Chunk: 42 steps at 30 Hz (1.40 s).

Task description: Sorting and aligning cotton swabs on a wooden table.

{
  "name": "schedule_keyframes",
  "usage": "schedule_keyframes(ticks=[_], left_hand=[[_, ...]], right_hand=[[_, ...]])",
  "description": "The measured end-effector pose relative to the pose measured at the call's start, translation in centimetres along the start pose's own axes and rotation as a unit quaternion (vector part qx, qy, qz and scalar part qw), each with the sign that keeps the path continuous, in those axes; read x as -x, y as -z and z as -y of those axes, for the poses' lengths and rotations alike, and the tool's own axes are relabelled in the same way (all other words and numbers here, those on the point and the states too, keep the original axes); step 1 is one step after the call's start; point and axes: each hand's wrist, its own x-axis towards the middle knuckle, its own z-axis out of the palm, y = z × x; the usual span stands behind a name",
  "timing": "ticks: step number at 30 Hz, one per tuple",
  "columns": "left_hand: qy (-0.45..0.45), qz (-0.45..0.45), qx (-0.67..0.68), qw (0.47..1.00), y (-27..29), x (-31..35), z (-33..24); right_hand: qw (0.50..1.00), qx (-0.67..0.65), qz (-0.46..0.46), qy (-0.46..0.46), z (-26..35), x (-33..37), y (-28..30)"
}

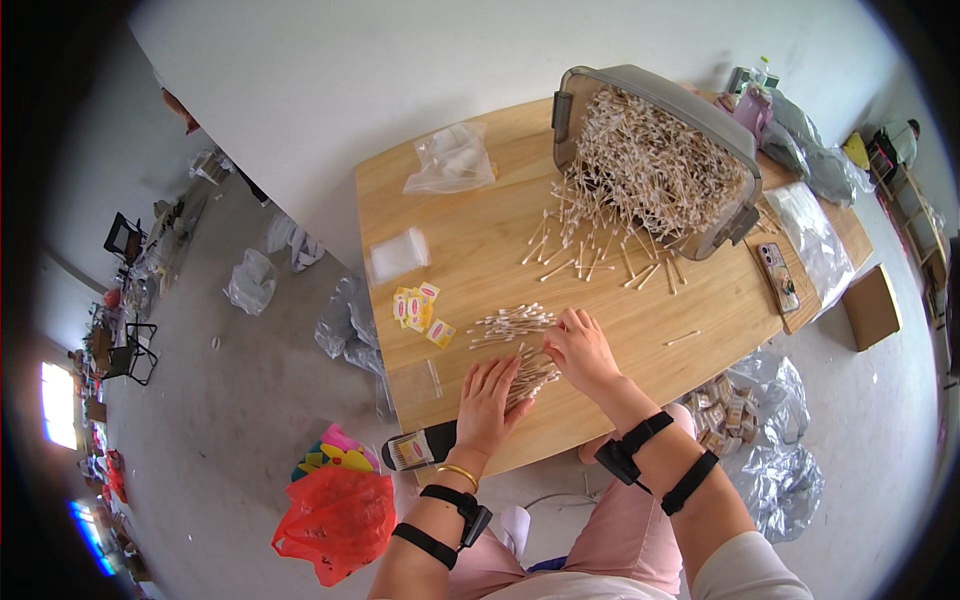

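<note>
Two small heaps of cotton swabs lie on the wooden table in front of me. My left hand rests beside the nearer heap, its fingers stretched out and touching the swabs' ends. My right hand is closed at the heap's right side, with bent fingers pinching swabs; its fingertips are partly hidden. Just beyond lies the other heap. To its left are several small yellow, white and red cards. A flat clear bag lies by my left hand. A filled swab pack sits at the table's near left edge.
A tipped grey plastic bin spills cotton swabs onto the far table. Clear bags lie left, a phone right. A red plastic bag hangs low at left. Packed bundles in clear plastic lie below the right edge.
</note>
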Motion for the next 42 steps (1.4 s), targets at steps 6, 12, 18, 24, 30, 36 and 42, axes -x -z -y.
schedule_keyframes(ticks=[6,12,18,24,30,36,42], left_hand=[[-0.003,0.01,-0.003,1.0,-0.2,0.1,0.0],[0.0,0.013,0.0,1.0,-0.1,0.1,0.0],[-0.009,0.017,-0.002,1.0,0.1,0.1,-0.2],[-0.007,0.014,0.005,1.0,0.1,0.2,-0.1],[-0.005,0.014,0.034,0.999,0.1,0.0,-0.1],[0.009,0.015,0.049,0.999,0.0,0.3,0.0],[0.012,-0.001,0.036,0.999,-0.5,0.6,0.2]], right_hand=[[1.0,-0.009,0.024,-0.003,-0.6,1.2,0.8],[0.999,-0.026,0.019,-0.006,-1.3,2.0,1.2],[0.998,-0.044,0.033,-0.016,-0.8,2.5,0.0],[0.966,-0.188,-0.132,-0.116,1.0,2.3,-1.6],[0.947,-0.278,-0.112,-0.118,4.5,2.3,-4.1],[0.928,-0.35,-0.089,-0.094,6.1,2.3,-4.5],[0.966,-0.192,-0.134,-0.114,2.6,4.4,-1.9]])
